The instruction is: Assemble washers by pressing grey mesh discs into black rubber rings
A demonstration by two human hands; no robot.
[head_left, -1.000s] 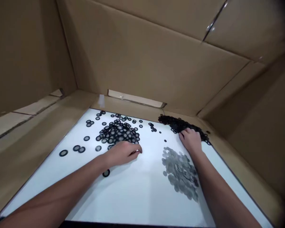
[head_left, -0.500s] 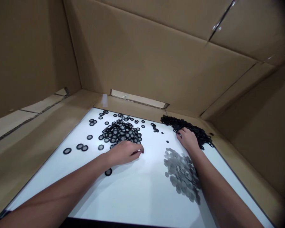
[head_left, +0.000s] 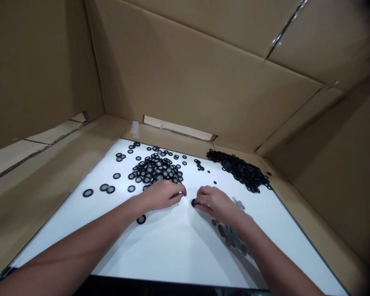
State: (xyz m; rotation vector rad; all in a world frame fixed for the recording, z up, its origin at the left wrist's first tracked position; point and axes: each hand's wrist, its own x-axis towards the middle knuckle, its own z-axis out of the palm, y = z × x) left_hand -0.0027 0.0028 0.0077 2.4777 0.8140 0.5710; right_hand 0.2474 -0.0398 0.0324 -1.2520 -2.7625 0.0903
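Observation:
My left hand point(head_left: 162, 194) rests on the white lit panel point(head_left: 172, 242), fingers curled together at the near edge of a pile of black-rimmed mesh discs point(head_left: 156, 170); what it pinches is too small to name. My right hand point(head_left: 214, 202) lies just right of it, fingertips pinched on a small black ring point(head_left: 193, 202). A heap of black rings point(head_left: 239, 169) lies at the far right corner. A spread of grey mesh discs point(head_left: 231, 236) is partly hidden under my right forearm.
Cardboard walls point(head_left: 188, 74) enclose the panel on the left, back and right. Several loose rimmed discs point(head_left: 106, 188) are scattered at the left, and one disc point(head_left: 141, 219) lies beneath my left wrist. A dark edge point(head_left: 160, 285) bounds the panel's near side.
My right hand has left the black ring heap and come toward the middle, now holding a ring beside my left hand. My left hand has barely moved.

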